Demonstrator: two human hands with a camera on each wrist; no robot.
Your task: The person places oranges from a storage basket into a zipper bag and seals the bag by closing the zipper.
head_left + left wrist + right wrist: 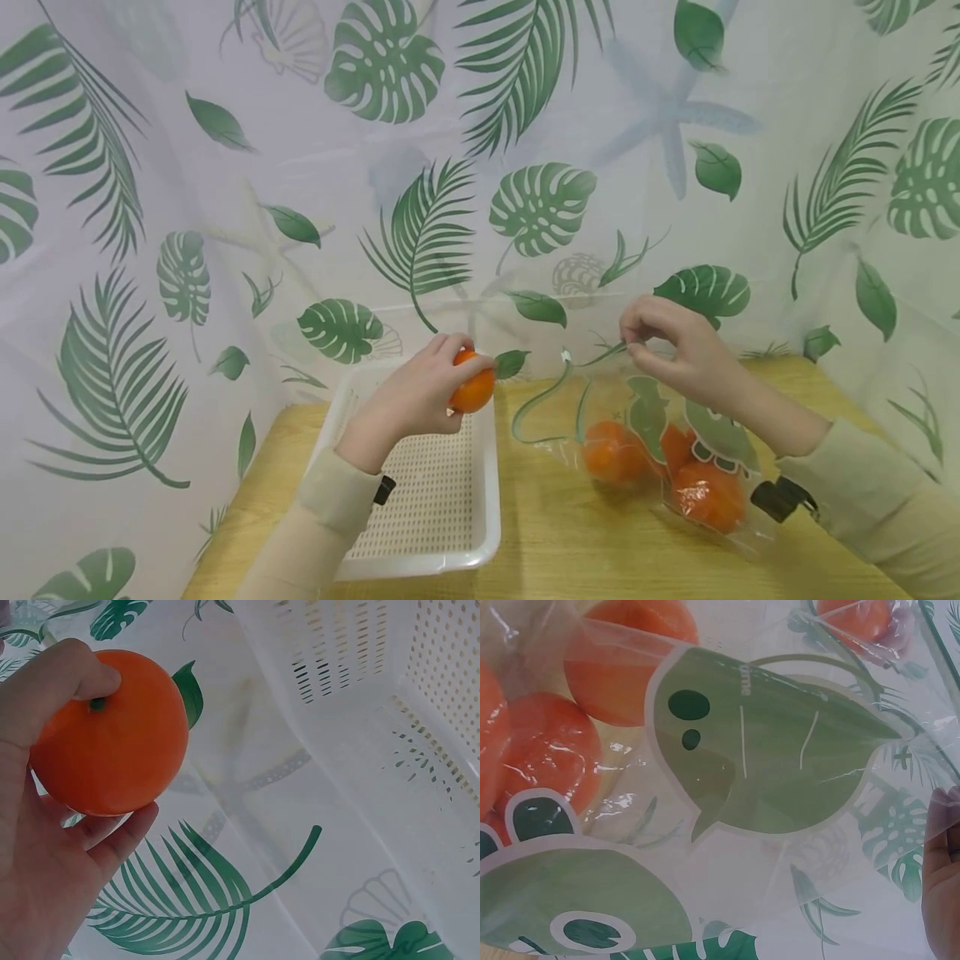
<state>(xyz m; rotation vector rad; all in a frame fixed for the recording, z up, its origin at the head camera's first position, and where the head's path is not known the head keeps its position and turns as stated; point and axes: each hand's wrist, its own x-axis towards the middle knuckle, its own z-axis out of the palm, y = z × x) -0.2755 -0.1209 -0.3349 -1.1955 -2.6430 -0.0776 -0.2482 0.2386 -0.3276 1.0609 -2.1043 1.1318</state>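
Note:
My left hand (408,387) grips an orange (474,383) over the far part of a white perforated basket (489,525). In the left wrist view the thumb lies across the top of this orange (120,742), near its green stem spot, with fingers below. My right hand (686,354) pinches the upper edge of a clear drawstring bag (648,417) printed with green cartoon figures, holding it partly raised. Several oranges (708,496) lie inside the bag's lower part. At the right wrist view's edge, part of my right hand (941,881) shows beside the clear plastic.
Basket and bag stand side by side on a wooden table (555,542). A green drawstring loop (517,425) hangs from the bag's mouth on the basket side. Behind the table rises a pale curtain (450,142) with leaf prints.

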